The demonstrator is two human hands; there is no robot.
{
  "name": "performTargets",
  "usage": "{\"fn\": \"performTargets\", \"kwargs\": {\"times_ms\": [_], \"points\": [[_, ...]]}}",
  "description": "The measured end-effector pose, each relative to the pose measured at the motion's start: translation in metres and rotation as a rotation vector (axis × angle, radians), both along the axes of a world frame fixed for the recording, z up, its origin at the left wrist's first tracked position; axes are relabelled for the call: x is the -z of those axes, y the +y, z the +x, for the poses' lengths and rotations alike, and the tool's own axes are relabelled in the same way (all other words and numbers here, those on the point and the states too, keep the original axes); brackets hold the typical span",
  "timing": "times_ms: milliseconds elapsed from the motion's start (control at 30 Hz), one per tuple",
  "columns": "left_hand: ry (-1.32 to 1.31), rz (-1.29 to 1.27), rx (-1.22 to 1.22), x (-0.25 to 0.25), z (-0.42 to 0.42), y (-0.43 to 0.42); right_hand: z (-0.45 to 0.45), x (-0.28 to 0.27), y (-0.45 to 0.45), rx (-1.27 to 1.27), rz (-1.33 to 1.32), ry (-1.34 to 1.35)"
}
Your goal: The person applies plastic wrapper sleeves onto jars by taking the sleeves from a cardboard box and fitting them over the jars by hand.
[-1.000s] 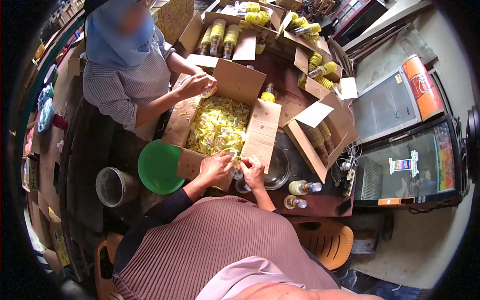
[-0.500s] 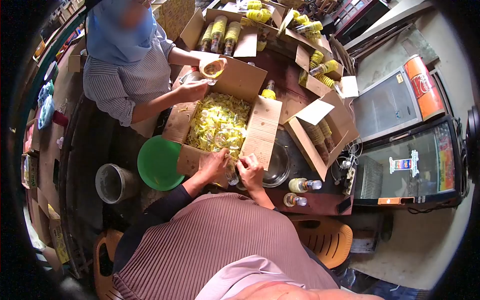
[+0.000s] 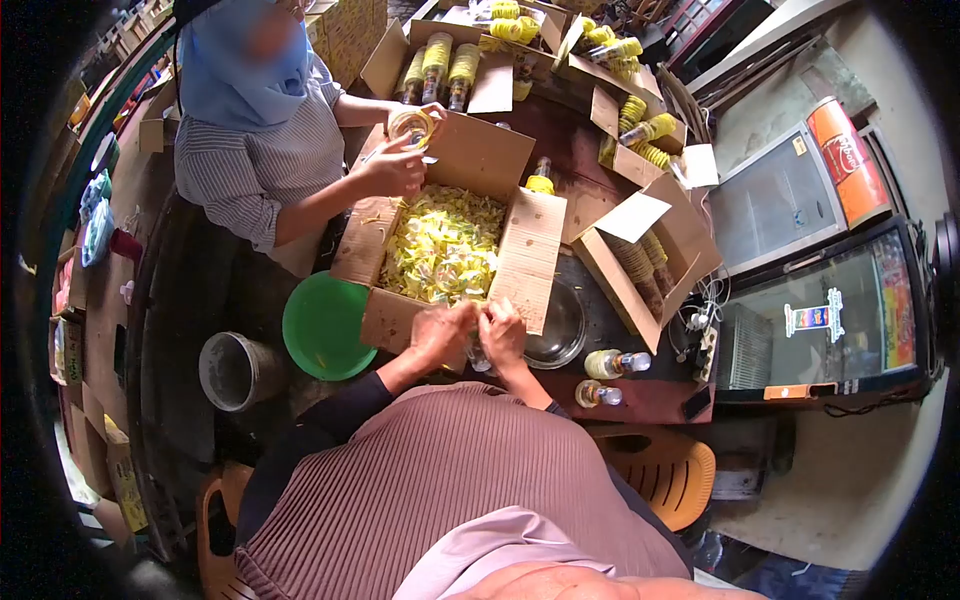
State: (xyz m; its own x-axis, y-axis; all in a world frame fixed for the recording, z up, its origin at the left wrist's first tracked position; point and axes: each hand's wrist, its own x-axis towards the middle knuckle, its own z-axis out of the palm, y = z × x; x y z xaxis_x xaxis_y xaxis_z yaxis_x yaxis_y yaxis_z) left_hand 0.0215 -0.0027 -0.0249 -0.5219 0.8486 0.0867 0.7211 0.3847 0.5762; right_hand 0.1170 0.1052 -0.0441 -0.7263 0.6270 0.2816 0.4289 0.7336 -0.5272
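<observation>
a person in a ribbed mauve top sits at the bottom of the frame, both bare hands meeting near the centre, at the near edge of an open cardboard box (image 3: 530, 250) full of yellow scraps (image 3: 445, 245). a small clear container (image 3: 478, 355) is between the hands, just below the fingers — its long axis seems to run up and down the frame, one end towards the scraps, the other towards the wearer; its tilt is unclear. the left hand (image 3: 440, 335) is blurred, so its grip cannot be told; the right hand (image 3: 503, 335) has bent fingers close beside it, but whether they close on anything is hidden. working so near the box probably keeps both scraps and container within short reach. at upper left, a co-worker's hands (image 3: 405, 165) hold a round, clear, yellow-edged piece (image 3: 412, 127) — beside the box's far left corner.
</observation>
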Motion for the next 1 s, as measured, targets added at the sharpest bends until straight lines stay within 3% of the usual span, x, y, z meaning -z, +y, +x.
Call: {"fn": "performTargets", "kwargs": {"times_ms": [33,100,167,267,400,533,700,767,1000], "points": [[0.021,0.054,0.037,0.000,0.003,-0.001,0.000,0.014,0.009,0.054,-0.011,-0.009],[-0.019,0.115,0.048,0.006,0.003,-0.002,0.001,0.021,0.023,0.139,-0.425,0.013],[-0.050,0.042,-0.025,0.006,-0.003,0.000,0.004,0.022,0.027,0.120,-0.406,0.090],[-0.097,0.083,-0.018,0.002,-0.007,-0.002,0.008,0.019,0.018,0.137,-0.578,0.160],[-0.121,0.024,-0.011,-0.001,-0.009,-0.002,0.011,0.002,0.009,-0.081,-0.318,0.148],[-0.145,0.072,-0.066,0.000,-0.008,-0.004,0.013,-0.008,0.003,0.025,-0.329,0.152],[-0.143,0.132,-0.121,-0.001,-0.008,-0.003,0.017,-0.011,-0.003,0.008,-0.229,0.193],[-0.156,0.153,-0.129,0.000,-0.008,-0.001,0.018,-0.012,-0.006,-0.075,-0.049,0.162],[-0.085,0.226,-0.125,0.002,-0.003,0.003,0.012,-0.006,-0.005,-0.065,0.010,0.075]]}}
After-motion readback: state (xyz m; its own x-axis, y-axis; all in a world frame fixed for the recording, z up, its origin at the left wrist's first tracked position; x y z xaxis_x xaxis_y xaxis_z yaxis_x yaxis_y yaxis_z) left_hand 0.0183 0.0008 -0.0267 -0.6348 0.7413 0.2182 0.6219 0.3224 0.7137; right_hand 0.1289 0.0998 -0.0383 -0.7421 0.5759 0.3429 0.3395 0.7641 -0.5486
